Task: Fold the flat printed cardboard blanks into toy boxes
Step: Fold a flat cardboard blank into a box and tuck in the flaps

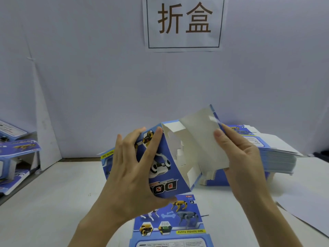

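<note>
A blue printed cardboard blank (165, 168) with robot-dog pictures is held up above the table, partly opened into a tube so its white inside shows. My left hand (131, 172) grips its blue printed panel, fingers over the top edge and thumb under the lower edge. My right hand (240, 157) pinches the white flap (201, 139) at the right, thumb on its inner face. Another flat blank (170, 223) lies on the table below, near the front edge.
A thick stack of flat blanks (274, 154) sits at the right on the white table (53, 202). Folded boxes and blanks (16, 154) are piled at the far left. A white sheet (306, 207) lies at the right front. A paper sign (183, 24) hangs on the wall.
</note>
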Action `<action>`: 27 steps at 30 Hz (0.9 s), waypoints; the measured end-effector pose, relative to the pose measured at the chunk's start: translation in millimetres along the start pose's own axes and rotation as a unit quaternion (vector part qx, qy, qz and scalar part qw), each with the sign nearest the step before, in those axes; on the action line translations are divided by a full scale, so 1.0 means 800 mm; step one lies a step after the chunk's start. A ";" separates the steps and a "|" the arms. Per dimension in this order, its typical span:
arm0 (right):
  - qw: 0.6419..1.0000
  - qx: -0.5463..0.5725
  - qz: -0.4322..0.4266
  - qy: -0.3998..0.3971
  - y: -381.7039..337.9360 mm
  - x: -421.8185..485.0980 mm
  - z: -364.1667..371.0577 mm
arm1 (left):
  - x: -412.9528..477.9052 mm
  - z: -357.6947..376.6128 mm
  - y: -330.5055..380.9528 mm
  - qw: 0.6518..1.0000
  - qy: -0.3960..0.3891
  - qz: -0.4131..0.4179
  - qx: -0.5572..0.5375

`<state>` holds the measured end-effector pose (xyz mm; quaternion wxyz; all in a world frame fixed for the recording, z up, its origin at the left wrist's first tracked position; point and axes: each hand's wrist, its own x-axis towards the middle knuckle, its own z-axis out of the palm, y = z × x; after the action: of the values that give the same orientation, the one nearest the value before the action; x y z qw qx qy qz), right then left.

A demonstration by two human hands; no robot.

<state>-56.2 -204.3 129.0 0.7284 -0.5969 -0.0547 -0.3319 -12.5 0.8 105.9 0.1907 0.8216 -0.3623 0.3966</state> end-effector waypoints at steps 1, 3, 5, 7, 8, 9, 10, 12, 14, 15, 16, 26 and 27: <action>0.999 -0.017 -0.025 -0.015 -0.002 -0.003 0.004 | 0.000 0.000 0.002 1.000 0.002 -0.012 -0.002; 0.994 -0.042 -0.078 -0.063 -0.006 -0.010 0.013 | 0.001 0.000 0.005 1.000 0.010 -0.028 -0.003; 0.985 -0.063 -0.114 -0.110 -0.009 -0.016 0.019 | 0.002 -0.002 0.007 0.999 0.022 -0.039 -0.001; 0.977 -0.093 -0.125 -0.145 -0.008 -0.022 0.023 | 0.001 -0.005 0.010 0.998 0.033 -0.045 0.000; 0.974 -0.109 -0.120 -0.160 -0.008 -0.024 0.025 | 0.002 -0.006 0.011 0.998 0.038 -0.046 0.002; 0.971 -0.120 -0.110 -0.177 -0.006 -0.027 0.028 | 0.001 -0.007 0.014 0.998 0.041 -0.046 0.007; 0.967 -0.126 -0.103 -0.194 -0.005 -0.029 0.031 | 0.001 -0.007 0.017 0.998 0.045 -0.047 0.010; 0.961 -0.141 -0.102 -0.214 -0.004 -0.034 0.038 | 0.001 -0.008 0.021 0.997 0.049 -0.050 0.014; 0.958 -0.153 -0.109 -0.219 -0.004 -0.036 0.040 | 0.002 -0.010 0.023 0.997 0.052 -0.051 0.019; 0.956 -0.155 -0.111 -0.223 -0.004 -0.035 0.039 | 0.002 -0.012 0.023 0.997 0.054 -0.051 0.020; 0.955 -0.157 -0.112 -0.227 -0.004 -0.035 0.038 | 0.002 -0.013 0.023 0.997 0.058 -0.050 0.020; 0.925 -0.214 -0.161 -0.270 -0.015 -0.032 0.022 | 0.001 -0.024 0.027 0.999 0.012 -0.043 0.006; 0.927 -0.206 -0.152 -0.275 -0.013 -0.033 0.022 | 0.001 -0.026 0.029 0.999 0.011 -0.045 0.001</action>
<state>-76.7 -178.0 130.4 0.4870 -0.7860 -0.2732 -0.2654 -40.4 -2.8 120.1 0.2109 0.8329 -0.3227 0.3971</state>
